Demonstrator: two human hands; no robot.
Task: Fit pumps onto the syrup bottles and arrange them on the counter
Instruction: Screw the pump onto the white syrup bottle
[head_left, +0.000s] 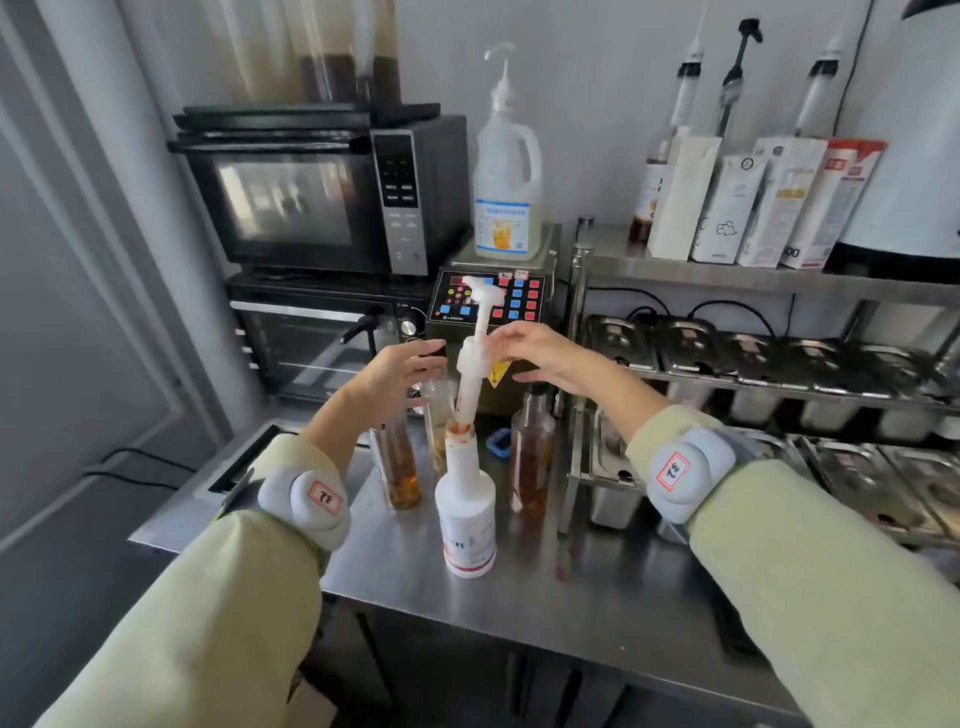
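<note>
— What do we have behind the steel counter (519, 597)?

— We see a pale grey wall (587, 104), with a black oven (311, 192) stacked on a second oven (311, 338) at the left.

— And to our right?

— A steel shelf rack (727, 275) holding lidded metal pans (753, 353). Daylight reflects in the upper oven's door.

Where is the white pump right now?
In the head view, the white pump stands mid-counter with its tube in the white bottle's open neck, collar not seated, right hand on it, left hand beside.

white bottle (466, 514); white pump (476, 353); amber bottle (531, 457); pale-green sleeve (810, 561)
</note>
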